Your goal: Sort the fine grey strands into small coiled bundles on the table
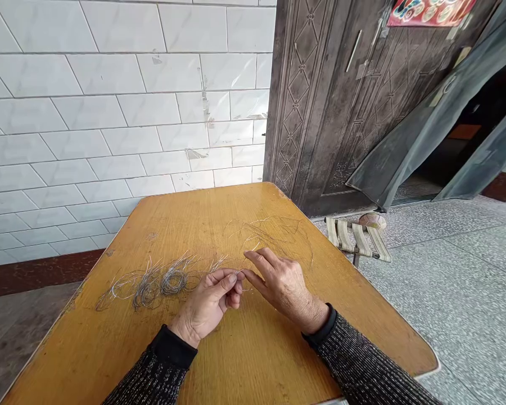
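Note:
My left hand (213,301) is closed in a pinch, thumb against the fingers, on a thin pale wire (238,273) that barely shows at the fingertips. Beside it, my right hand (281,282) touches or nearly touches those fingertips. Its fingers are stretched out, with a gap between the lower digit and the ones above. Left of my hands lie coiled bundles of thin grey and whitish wire (174,281), with loose ends sticking up. Beyond my right hand, loose thin dark strands (278,230) are spread over the wood.
The yellow wooden table (202,216) stands against a white tiled wall (122,112). A folding stool (356,236) with striped straps is at its right, with a round ball-like object (373,220) behind. Farther back are a dark carved door (320,112) and a grey hanging curtain (425,124).

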Demonstrator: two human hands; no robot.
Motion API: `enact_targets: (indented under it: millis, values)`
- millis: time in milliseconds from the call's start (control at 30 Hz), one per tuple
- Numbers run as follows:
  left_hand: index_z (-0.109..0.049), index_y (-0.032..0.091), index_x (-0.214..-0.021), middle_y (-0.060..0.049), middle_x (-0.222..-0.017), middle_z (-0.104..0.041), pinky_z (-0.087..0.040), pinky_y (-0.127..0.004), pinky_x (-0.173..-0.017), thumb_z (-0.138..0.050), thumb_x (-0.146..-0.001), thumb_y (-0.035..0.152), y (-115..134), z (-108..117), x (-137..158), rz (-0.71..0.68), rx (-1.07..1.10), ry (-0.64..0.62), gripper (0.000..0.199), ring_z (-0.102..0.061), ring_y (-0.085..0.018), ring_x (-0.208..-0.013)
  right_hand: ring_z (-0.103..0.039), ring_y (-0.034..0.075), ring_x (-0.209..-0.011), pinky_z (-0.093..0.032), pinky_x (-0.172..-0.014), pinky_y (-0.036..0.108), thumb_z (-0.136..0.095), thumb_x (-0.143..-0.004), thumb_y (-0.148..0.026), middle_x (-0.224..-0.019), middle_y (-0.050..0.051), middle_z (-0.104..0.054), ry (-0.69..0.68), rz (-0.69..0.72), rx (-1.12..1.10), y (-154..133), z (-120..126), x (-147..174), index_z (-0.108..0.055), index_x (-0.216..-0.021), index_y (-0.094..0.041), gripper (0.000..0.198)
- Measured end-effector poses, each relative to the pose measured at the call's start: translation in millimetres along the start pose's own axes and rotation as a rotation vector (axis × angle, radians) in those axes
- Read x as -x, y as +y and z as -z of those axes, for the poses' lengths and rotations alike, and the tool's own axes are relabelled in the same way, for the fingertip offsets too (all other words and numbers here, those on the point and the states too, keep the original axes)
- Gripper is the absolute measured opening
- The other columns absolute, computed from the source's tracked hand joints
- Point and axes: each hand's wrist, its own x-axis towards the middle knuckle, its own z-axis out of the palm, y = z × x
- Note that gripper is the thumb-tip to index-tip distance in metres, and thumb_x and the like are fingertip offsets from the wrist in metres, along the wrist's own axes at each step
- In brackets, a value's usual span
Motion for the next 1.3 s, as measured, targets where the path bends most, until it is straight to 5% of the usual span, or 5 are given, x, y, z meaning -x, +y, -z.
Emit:
enact_targets:
  millis: [600,733,900,1100,1300]
  values:
    - [-0.069,0.011,-0.074,-0.001,-0.062,-0.061,-0.043,-0.016,-0.05,-0.074,-0.066,0.023,-3.2,0.4,-3.2,-0.013,0.068,0.04,0.015,-0.053,-0.006,-0.053,-0.055,0.01,-0.051,-0.033,-0.046,0.022,-0.047,-0.088,-0.036,-0.076,0.005,-0.066,0.043,-0.052,-0.058,-1.1,-2.0,-0.7,-0.06,-0.094,-0.015,0.025]
    - [-0.069,0.011,-0.076,0.0,-0.063,-0.061,-0.044,-0.016,-0.051,-0.073,-0.067,0.023,-1.9,3.0,-4.4,-0.039,0.091,0.07,0.015,-0.054,-0.005,-0.053,-0.051,0.008,-0.049,-0.037,-0.049,0.021,-0.046,-0.087,-0.04,-0.076,0.003,-0.062,0.031,-0.274,-0.403,4.5,-0.5,-2.5,-0.052,-0.109,-0.014,0.035]
    - [-0.068,0.012,-0.077,0.0,-0.065,-0.06,-0.044,-0.015,-0.05,-0.072,-0.068,0.022,0.0,2.4,-3.6,-0.027,0.126,0.075,0.014,-0.055,-0.006,-0.055,-0.045,0.006,-0.042,-0.035,-0.043,0.02,-0.041,-0.086,-0.046,-0.06,-0.002,-0.052,-0.074,-0.647,-0.996,10.3,-2.4,-7.4,-0.054,-0.08,-0.016,0.034]
    - [-0.067,0.014,-0.08,-0.001,-0.078,-0.061,-0.041,-0.016,-0.047,-0.072,-0.068,0.022,-0.3,2.1,-2.9,-0.02,0.158,0.112,0.016,-0.055,-0.007,-0.059,-0.041,0.005,-0.041,-0.032,-0.041,0.018,-0.052,-0.078,-0.05,-0.056,-0.004,-0.049,-0.331,-0.672,-1.371,5.8,-4.6,-8.1,-0.054,-0.067,-0.015,0.037]
    - [-0.066,0.015,-0.083,0.0,-0.09,-0.058,-0.038,-0.016,-0.046,-0.071,-0.069,0.025,-0.1,2.2,-2.5,-0.014,0.14,0.138,0.017,-0.052,-0.005,-0.061,-0.04,0.003,-0.04,-0.031,-0.039,0.017,-0.06,-0.072,-0.048,-0.054,-0.005,-0.05,-0.362,-0.734,-1.436,3.2,-6.1,-8.0,-0.053,-0.061,-0.015,0.035]
